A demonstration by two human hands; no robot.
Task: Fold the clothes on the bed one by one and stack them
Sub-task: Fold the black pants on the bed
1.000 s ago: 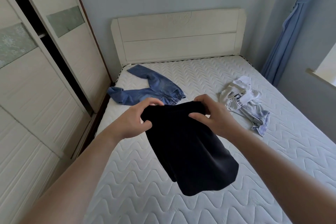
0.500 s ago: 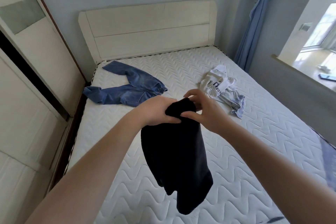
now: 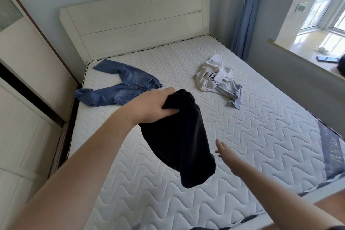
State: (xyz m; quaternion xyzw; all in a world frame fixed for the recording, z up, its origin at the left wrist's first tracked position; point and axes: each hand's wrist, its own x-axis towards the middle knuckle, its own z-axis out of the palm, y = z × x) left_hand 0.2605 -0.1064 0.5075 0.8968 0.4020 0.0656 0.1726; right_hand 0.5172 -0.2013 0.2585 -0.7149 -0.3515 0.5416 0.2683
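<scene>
A black garment (image 3: 179,136) hangs in the air above the white quilted mattress (image 3: 252,136). My left hand (image 3: 155,106) grips its bunched top edge. My right hand (image 3: 226,155) is lower, just right of the hanging cloth, with its fingers straight and holding nothing. Blue jeans (image 3: 119,87) lie spread at the bed's far left. A crumpled white and grey pile of clothes (image 3: 218,78) lies at the far right of the bed.
A cream headboard (image 3: 138,20) stands at the far end. Wardrobe doors (image 3: 24,73) run along the left side. At the right are a blue curtain (image 3: 242,24) and a windowsill (image 3: 306,58) with a dark phone (image 3: 327,59).
My right hand has let go of the black garment and dropped down to its right. The left hand alone now holds it. The view has turned right.
</scene>
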